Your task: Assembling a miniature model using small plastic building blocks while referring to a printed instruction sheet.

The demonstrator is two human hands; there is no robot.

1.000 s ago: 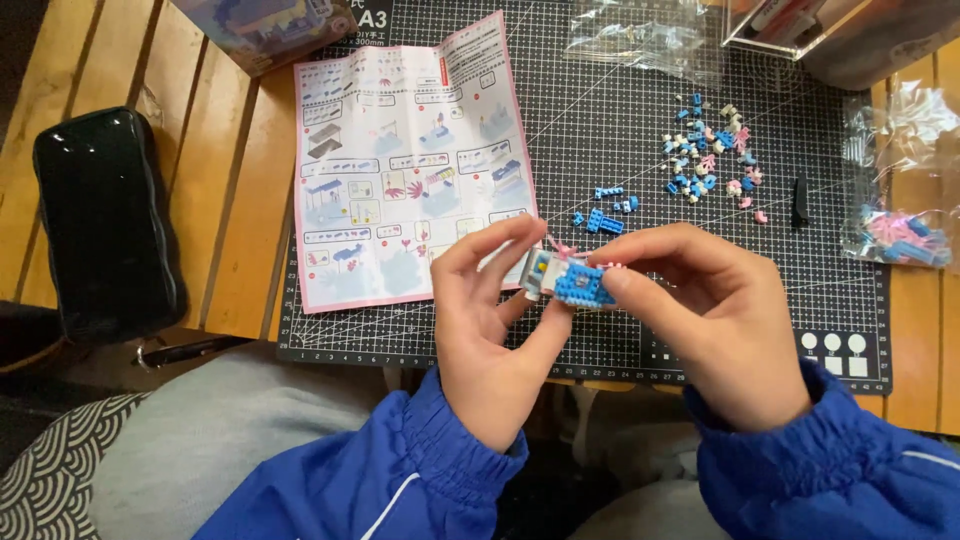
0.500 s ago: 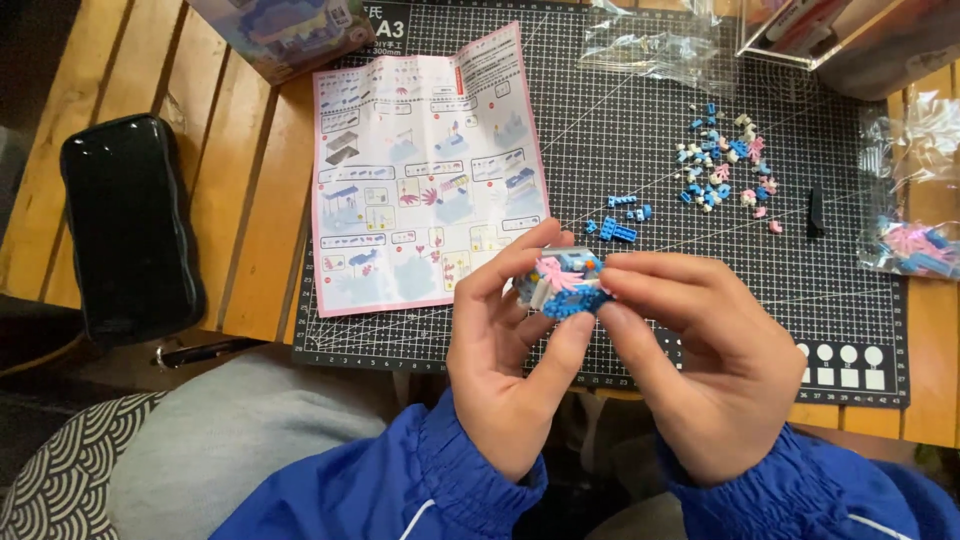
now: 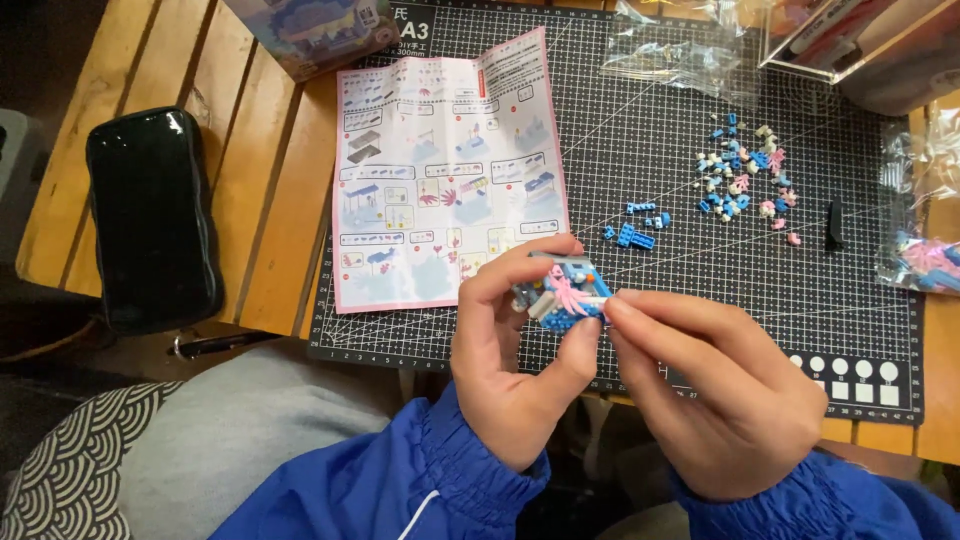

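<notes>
The left hand (image 3: 515, 350) holds a small brick model (image 3: 562, 297), mostly blue with white and pink parts, between thumb and curled fingers, just above the near edge of a dark gridded cutting mat (image 3: 680, 330). Its fingers close around the model from the left and from below, so the hand is shut on it. The right hand (image 3: 725, 390) comes in from the right with its fingers bent; its fingertips (image 3: 622, 305) touch the right side of the model, pressing or pinching there, though whether they grip a separate small piece cannot be told. Both wrists wear blue jacket sleeves (image 3: 440, 480).

The mat lies on a slatted wooden bench (image 3: 250, 180). On the mat's left part, just beyond the left hand, lies an unfolded instruction sheet (image 3: 445, 170) with pink edges and pale blue diagrams. To the right of the sheet a few loose blue bricks (image 3: 635, 235) lie near the model, and farther right sits a scattered pile of tiny blue, white and pink pieces (image 3: 745, 185). A small black tool (image 3: 835, 225) lies just beside that pile. Clear plastic bags (image 3: 680, 55) rest at the mat's far edge, and another bag with pink and blue pieces (image 3: 925, 260) lies at the right. A black zipped case (image 3: 150, 215) sits on the bench well to the left of the mat.
</notes>
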